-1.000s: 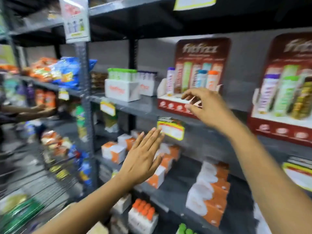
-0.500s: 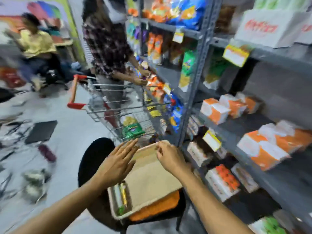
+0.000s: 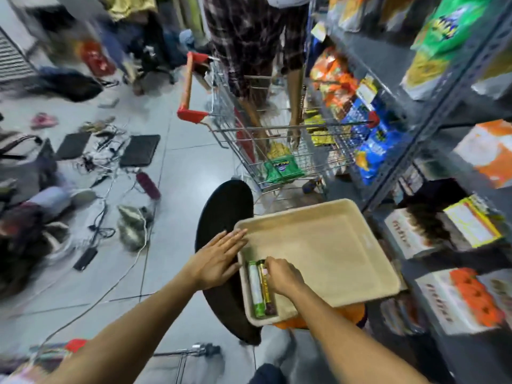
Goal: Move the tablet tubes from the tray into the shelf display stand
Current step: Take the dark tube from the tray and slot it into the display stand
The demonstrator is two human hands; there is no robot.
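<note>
Tray [image 3: 332, 261]: beige, shallow, resting on a black stool [image 3: 224, 206]; most of its floor is bare, just beyond and to the right of the right hand.
Tubes: two lie side by side, lengthwise, along the tray's left wall. The green tube [image 3: 255, 289] is the outer one, next to the wall. The yellow tube [image 3: 265, 286] touches it on the right.
Right hand [image 3: 279, 275]: inside the tray, fingers curled down onto the far end of the yellow tube, pinching it. The tube lies flat in the tray.
Left hand [image 3: 214, 259]: open and flat, fingers straight and together, just outside the tray's left rim; its fingertips are at the far left corner. It holds nothing.
Cart [image 3: 277, 151]: wire, red handle, well beyond both hands; a green packet [image 3: 281, 169] and a yellow one lie in its basket.
Shelves [image 3: 443, 112]: to the right of the right hand, holding snack bags and white-and-orange boxes [image 3: 460, 297]. The display stand is out of view.
</note>
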